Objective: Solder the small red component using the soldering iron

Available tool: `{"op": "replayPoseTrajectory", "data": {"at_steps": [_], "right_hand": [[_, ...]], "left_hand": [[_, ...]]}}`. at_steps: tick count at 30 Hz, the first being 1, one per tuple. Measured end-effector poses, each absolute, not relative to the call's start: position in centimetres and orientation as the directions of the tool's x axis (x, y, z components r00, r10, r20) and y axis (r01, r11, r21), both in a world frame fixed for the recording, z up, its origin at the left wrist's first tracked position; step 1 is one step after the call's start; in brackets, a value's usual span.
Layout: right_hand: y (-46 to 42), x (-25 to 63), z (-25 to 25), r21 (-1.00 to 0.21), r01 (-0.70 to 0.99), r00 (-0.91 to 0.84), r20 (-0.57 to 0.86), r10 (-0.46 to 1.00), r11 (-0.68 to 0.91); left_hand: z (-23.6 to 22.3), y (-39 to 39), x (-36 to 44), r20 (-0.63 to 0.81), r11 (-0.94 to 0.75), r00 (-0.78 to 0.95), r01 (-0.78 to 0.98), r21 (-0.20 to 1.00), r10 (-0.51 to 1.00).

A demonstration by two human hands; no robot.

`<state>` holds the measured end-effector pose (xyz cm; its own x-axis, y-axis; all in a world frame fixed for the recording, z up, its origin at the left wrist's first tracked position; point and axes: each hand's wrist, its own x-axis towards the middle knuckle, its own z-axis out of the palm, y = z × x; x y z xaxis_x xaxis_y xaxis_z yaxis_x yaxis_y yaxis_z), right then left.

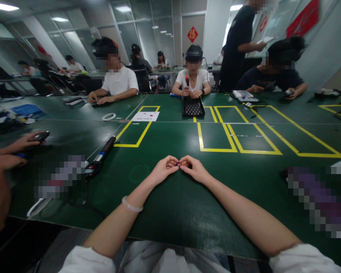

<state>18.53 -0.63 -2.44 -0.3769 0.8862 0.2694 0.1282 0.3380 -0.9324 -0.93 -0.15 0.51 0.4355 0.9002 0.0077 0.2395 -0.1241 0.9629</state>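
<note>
Green table (182,212), yellow tape outlines (218,150); beyond, glass partitions (144,34), red door sign (192,34). Your left hand (164,168) and right hand (195,168): both pinching a small reddish item (179,164) between them, table beneath.

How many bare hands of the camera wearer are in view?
2: the left hand and the right hand, side by side over the dark-green tabletop, together holding a small reddish item. Neither hand is hidden, though they partly cover the item.
</note>
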Motion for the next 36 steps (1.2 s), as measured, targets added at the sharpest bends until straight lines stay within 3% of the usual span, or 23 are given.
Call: {"op": "replayPoseTrajectory", "data": {"at_steps": [6, 27, 36], "right_hand": [[-0.63, 18.57, -2.35, -0.906, 0.155, -0.396, 0.307, 0.865, 0.393], [-0.79, 18.45, -2.04, -0.853, 0.226, -0.369, 0.373, 0.852, 0.471], [-0.66, 18.52, -2.32, -0.895, 0.198, -0.349, 0.316, 0.882, 0.399]], "left_hand": [[0.17, -0.08, -0.95, -0.032, -0.069, 0.443, 0.211, 0.975, 0.896], [0.34, -0.37, -0.74, 0.106, -0.262, 0.434, 0.316, 0.912, 0.895], [0.16, -0.32, -0.95, 0.105, -0.256, 0.432, 0.309, 0.916, 0.896]]}}
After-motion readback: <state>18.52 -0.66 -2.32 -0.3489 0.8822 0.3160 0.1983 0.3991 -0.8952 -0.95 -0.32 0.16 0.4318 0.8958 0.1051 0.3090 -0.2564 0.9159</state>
